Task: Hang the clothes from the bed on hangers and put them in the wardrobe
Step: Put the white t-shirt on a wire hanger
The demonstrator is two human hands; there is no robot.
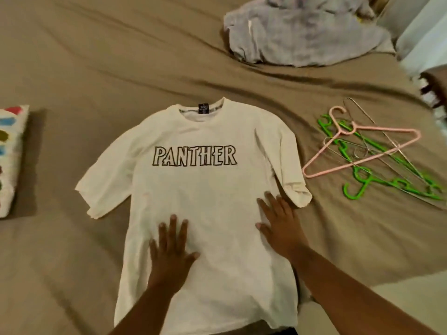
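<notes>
A white T-shirt (200,189) with the word PANTHER on its chest lies flat and face up on the brown bedsheet (96,68). My left hand (170,252) presses flat on the shirt's lower middle, fingers spread. My right hand (278,221) lies flat on the shirt's right side, just below the right sleeve. To the right of the shirt lies a loose pile of hangers: a pink hanger (362,151) on top, green hangers (377,180) and thin wire hangers (370,131) under it. A crumpled grey garment (302,37) sits at the far side of the bed.
A white pillow (11,160) with coloured patches lies at the left edge. The bed's right edge runs along the lower right, with pale floor (411,291) beyond it. A light wall or furniture panel (425,39) stands at the upper right.
</notes>
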